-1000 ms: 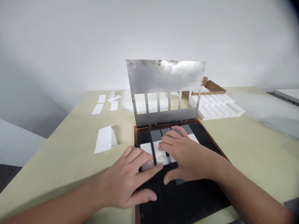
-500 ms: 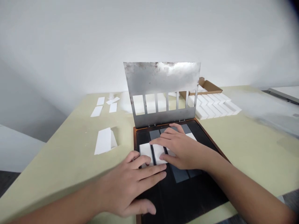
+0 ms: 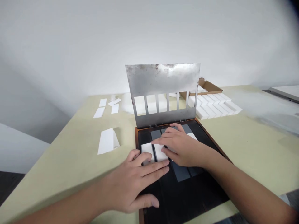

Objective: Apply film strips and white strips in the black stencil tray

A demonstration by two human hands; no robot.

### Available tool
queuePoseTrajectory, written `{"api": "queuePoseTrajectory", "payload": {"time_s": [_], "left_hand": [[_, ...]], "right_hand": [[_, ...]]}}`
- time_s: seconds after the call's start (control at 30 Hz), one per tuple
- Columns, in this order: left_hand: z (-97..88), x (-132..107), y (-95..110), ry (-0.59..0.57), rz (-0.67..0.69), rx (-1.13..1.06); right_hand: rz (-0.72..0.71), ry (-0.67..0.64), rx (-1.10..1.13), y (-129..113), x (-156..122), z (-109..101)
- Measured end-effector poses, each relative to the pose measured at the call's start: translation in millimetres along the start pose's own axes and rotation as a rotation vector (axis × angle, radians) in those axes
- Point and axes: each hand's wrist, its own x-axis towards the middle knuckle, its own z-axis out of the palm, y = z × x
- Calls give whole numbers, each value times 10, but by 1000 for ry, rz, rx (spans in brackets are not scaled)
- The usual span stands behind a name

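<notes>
Head view: left hand [image 3: 130,183], right hand [image 3: 183,148] flat on white tiles [image 3: 148,148]; grips spread, nothing held.

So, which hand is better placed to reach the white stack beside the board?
Probably the left hand: it lies at the board's left side, nearest the white stack; the right hand is farther right.

The right hand [image 3: 184,149] covers part of the white tiles [image 3: 147,148], and the black tray [image 3: 187,197] runs off the bottom edge.
</notes>
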Motion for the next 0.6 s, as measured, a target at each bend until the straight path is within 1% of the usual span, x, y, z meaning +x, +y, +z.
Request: {"api": "queuePoseTrajectory", "payload": {"time_s": [0.07,0.17,0.33,0.5,0.6], "left_hand": [[2,-18,-17,-6,-11,-3],[4,-44,-61,18,-28,-7],[31,-72,-120,27,-34,36],[70,-88,-122,67,-118,51],[76,-84,-113,100,-138,29]], "right_hand": [[-8,-12,13,-3,-13,-26],[-16,-35,38,-12,-36,-71],[-34,-54,44,-27,-69,-104],[-33,-54,48,-8,-56,-67],[-28,-19,49,3,-20,-15]]}}
